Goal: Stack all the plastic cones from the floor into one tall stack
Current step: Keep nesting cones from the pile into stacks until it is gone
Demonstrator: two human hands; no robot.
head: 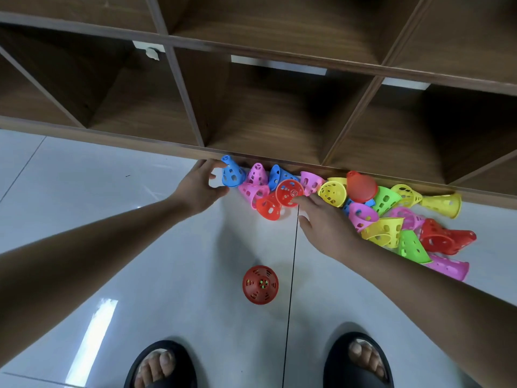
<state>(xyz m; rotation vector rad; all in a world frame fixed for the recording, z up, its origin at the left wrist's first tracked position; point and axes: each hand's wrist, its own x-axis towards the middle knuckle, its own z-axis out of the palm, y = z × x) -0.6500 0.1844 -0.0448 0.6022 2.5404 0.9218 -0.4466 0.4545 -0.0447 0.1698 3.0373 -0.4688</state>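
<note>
Feet: two black sandals (162, 365), toes showing, are planted at the bottom edge, well back of both hands.
Shelving: a brown wooden cubby unit (265, 121) fills the upper half. Its bottom front edge runs just beyond both hands, with open-fronted cubbies above them.
Floor: glossy pale tiles (112, 205) spread wide to the left of the left hand and between the forearms back to the feet. A dark grout line (292, 261) runs from under the right hand toward the sandals.
Loose cones: a jumble of perforated plastic cones (386, 228) in pink, blue, red, yellow and green lies against the foot of the shelving. It starts at the left hand's grip and trails right, past the right wrist and behind the right forearm. Most lie on their sides, touching or overlapping.
Left hand: the left hand (200, 186) curls round the blue cone (232, 172) at the jumble's left end, forefinger by its tip, thumb by its rim. That cone stands upright against the shelf edge.
Right hand: the right hand (324, 222) is spread with fingers straight, grasping nothing. Its forefinger tip touches the rim of a red cone (289, 192) whose open mouth faces the camera.
Stack: a red-topped stack (260, 284) stands upright and alone on the tile between the forearms, nearer the feet than either hand and just left of the grout line. Other colours show through its top hole.
Labels: white strips (278, 65) sit on the shelf edges above the hands, with any writing too blurred to read.
</note>
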